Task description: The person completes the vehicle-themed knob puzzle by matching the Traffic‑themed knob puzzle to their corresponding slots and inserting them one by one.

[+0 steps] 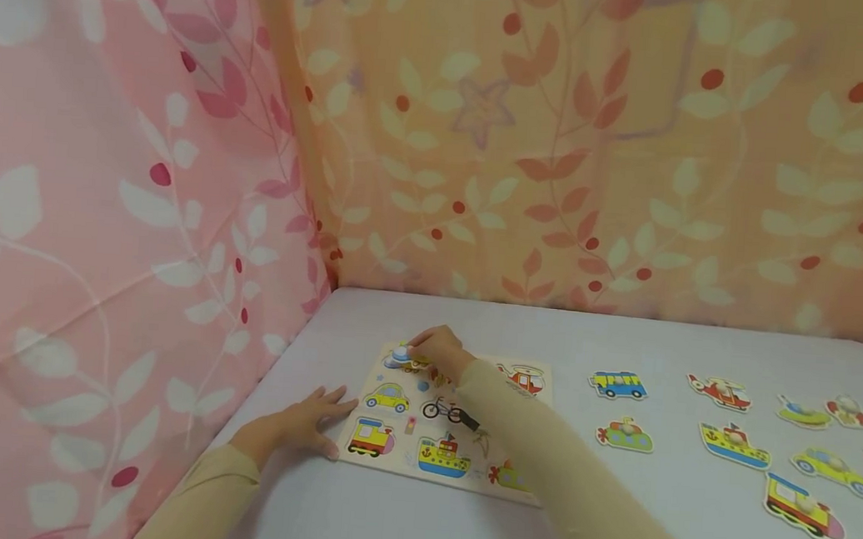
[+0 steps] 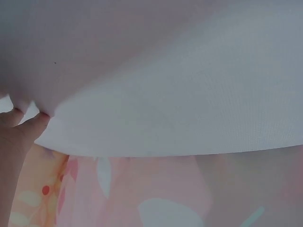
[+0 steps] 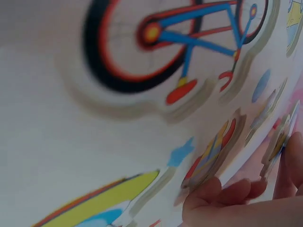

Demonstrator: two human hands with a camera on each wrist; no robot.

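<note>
A wooden puzzle board (image 1: 405, 450) with printed vehicles lies on the table. At its left edge rests my left hand (image 1: 308, 419), fingers spread and thumb by the near corner; in the left wrist view only the fingertips (image 2: 42, 116) show against the white surface. Over the board's far left part, my right hand (image 1: 441, 349) pinches a flat puzzle piece (image 3: 279, 144) between thumb and fingers. The piece, seen nearly edge-on in the right wrist view, is close over the board, its picture mostly hidden. Below that hand are the board's car picture (image 1: 387, 397) and bicycle picture (image 1: 441, 410).
To the right lie several loose knobbed pieces: a bus (image 1: 619, 384), a helicopter (image 1: 721, 393), a submarine (image 1: 624, 435), a ship (image 1: 735, 443), a car (image 1: 834, 471) and a train (image 1: 805, 509). A pink curtain (image 1: 103, 238) hangs along the left and an orange one (image 1: 560, 145) behind.
</note>
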